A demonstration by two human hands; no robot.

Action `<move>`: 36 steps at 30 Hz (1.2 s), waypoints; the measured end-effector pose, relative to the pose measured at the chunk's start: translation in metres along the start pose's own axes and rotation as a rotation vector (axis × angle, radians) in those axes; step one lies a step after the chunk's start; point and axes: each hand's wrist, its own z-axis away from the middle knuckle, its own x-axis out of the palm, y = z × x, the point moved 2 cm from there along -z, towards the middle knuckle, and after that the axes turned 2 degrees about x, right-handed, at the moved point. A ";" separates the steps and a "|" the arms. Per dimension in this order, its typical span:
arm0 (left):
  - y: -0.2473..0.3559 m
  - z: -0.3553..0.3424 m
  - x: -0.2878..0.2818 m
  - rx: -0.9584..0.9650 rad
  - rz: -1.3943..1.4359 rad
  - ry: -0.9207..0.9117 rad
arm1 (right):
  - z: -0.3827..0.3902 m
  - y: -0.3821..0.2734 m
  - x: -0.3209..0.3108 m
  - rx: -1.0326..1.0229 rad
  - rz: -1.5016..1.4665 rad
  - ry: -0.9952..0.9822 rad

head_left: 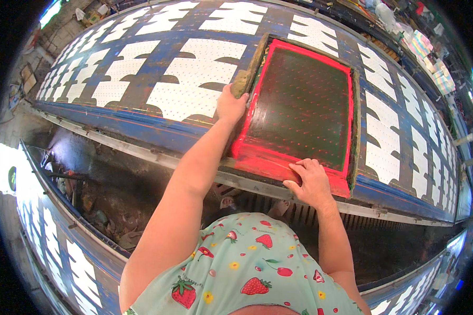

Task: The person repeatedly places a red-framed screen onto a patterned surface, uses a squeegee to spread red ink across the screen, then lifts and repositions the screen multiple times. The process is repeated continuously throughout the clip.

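A screen printing frame [299, 105] with dark mesh and a bright red taped border lies on a long blue table, over part of the pattern of white cut pieces. My left hand [231, 106] is closed round the frame's left side, next to a tan, worn lump or wrapping [240, 84] on that rail. At the near edge of the frame my right hand [311, 181] is closed on the red border, fingers on top and thumb toward the front. Small pinkish marks show in slanting rows across the mesh.
White dotted cut pieces [197, 79] lie in rows along the blue table [126, 123] on both sides of the frame. A pale rail [136, 149] runs along its near edge. Behind me stands another table with white pieces [52, 236]. Bags and cloths [425, 50] clutter the far right.
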 end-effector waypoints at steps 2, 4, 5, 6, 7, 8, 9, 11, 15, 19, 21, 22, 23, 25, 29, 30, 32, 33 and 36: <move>0.000 0.000 0.000 -0.008 -0.018 0.008 | 0.008 0.012 -0.003 -0.043 -0.081 0.023; 0.000 0.000 -0.001 0.005 -0.032 -0.009 | 0.022 0.035 -0.010 -0.026 -0.211 -0.040; 0.000 -0.001 -0.002 0.008 -0.038 -0.016 | 0.029 0.051 -0.018 -0.015 -0.212 0.047; 0.001 0.000 -0.002 0.003 -0.023 -0.006 | 0.038 0.069 -0.026 -0.004 -0.216 0.131; 0.001 0.000 -0.002 -0.032 0.011 -0.022 | 0.047 0.088 -0.031 0.014 -0.219 0.206; 0.002 -0.001 -0.003 -0.068 0.047 -0.046 | 0.056 0.110 -0.037 0.051 -0.157 0.294; 0.003 0.000 -0.003 -0.108 0.084 -0.070 | 0.067 0.133 -0.043 0.126 -0.135 0.347; 0.008 0.001 -0.004 -0.114 0.054 -0.054 | 0.085 0.175 -0.048 0.298 -0.033 0.422; 0.014 0.002 -0.004 -0.159 0.029 -0.035 | 0.103 0.228 -0.038 0.541 -0.145 0.365; 0.015 0.001 -0.002 -0.178 0.118 -0.026 | 0.098 0.242 -0.018 0.694 -0.567 0.313; 0.014 0.000 -0.002 -0.197 0.137 -0.036 | 0.091 0.238 -0.012 0.687 -0.645 0.350; 0.014 0.000 -0.002 -0.223 0.147 -0.048 | 0.091 0.236 -0.013 0.671 -0.593 0.350; 0.014 -0.001 -0.003 -0.212 0.142 -0.058 | 0.088 0.234 -0.011 0.700 -0.574 0.344; 0.015 -0.002 -0.004 -0.242 0.133 -0.092 | 0.086 0.233 -0.012 0.701 -0.591 0.359; 0.021 -0.001 -0.005 -0.262 0.149 -0.095 | 0.083 0.235 -0.009 0.750 -0.567 0.354; 0.022 -0.001 -0.005 -0.261 0.128 -0.087 | 0.082 0.235 -0.008 0.732 -0.563 0.373; 0.022 0.002 -0.007 -0.257 0.160 -0.077 | 0.079 0.233 -0.007 0.728 -0.586 0.383; 0.022 0.003 -0.008 -0.246 0.218 -0.082 | 0.077 0.231 -0.007 0.749 -0.609 0.385; 0.020 0.001 -0.005 -0.259 0.398 -0.141 | 0.071 0.222 -0.019 0.776 -0.519 0.444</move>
